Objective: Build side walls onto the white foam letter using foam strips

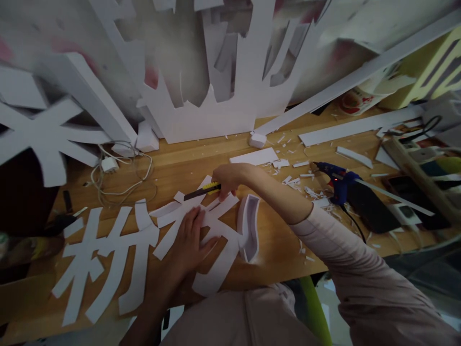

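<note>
A white foam-board character cut-out (220,229) lies on the wooden table in front of me. Pressed flat on its left part is my left hand (190,238), thumb spread from the fingers. My right hand (229,179) grips a yellow utility knife (213,188) above the cut-out's upper part, the dark blade pointing left. I cannot tell whether the blade touches the board. Beside the cut-out on the right stands a hollow, curved white foam piece (248,228) with raised walls. Another white character cut-out (111,245) lies to the left of my left hand.
A blue glue gun (338,180) with its cord rests at the right among white scraps (293,181). Left of centre lies a coiled white cable (120,180). Large foam sheets (212,120) lean at the back. A paper cup (360,99) stands back right.
</note>
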Demonstrator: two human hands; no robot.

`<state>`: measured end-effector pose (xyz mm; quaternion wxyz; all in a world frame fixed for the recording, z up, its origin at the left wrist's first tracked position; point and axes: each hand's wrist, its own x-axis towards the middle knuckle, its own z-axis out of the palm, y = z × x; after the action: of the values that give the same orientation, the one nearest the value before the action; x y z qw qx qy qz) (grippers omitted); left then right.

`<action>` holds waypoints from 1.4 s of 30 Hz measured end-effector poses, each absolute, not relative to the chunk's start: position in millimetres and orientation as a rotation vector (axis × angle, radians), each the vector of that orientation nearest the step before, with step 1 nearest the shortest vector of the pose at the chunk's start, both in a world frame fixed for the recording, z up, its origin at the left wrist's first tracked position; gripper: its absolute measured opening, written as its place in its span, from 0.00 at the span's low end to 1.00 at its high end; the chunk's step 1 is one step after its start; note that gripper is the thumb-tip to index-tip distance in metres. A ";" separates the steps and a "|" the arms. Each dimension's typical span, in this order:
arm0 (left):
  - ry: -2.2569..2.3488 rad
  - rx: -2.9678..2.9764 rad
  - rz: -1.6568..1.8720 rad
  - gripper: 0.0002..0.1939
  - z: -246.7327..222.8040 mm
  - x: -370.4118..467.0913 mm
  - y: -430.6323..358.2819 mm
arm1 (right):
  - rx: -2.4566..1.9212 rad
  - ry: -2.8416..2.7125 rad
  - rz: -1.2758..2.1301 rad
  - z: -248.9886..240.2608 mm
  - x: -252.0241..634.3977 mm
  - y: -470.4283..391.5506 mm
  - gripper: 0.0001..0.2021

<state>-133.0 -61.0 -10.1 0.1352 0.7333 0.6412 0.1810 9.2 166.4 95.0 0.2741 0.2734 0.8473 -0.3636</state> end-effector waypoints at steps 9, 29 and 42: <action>1.950 2.240 0.519 0.30 -17.9 -126.4 -58.5 | 0.591 2.329 -0.912 90.1 7.4 168.9 0.16; 1.982 2.119 0.607 0.26 -11.3 -119.8 -58.3 | 0.850 2.618 -0.911 99.5 41.9 157.8 0.05; 1.526 1.937 0.815 0.36 101.5 -32.8 -5.2 | 2.011 3.231 -1.007 112.9 86.7 4.7 0.18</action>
<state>-32.8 -5.2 101.5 0.2689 0.7184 0.5659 0.3022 86.7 4.7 112.9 -0.3872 0.4710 0.7567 -0.2359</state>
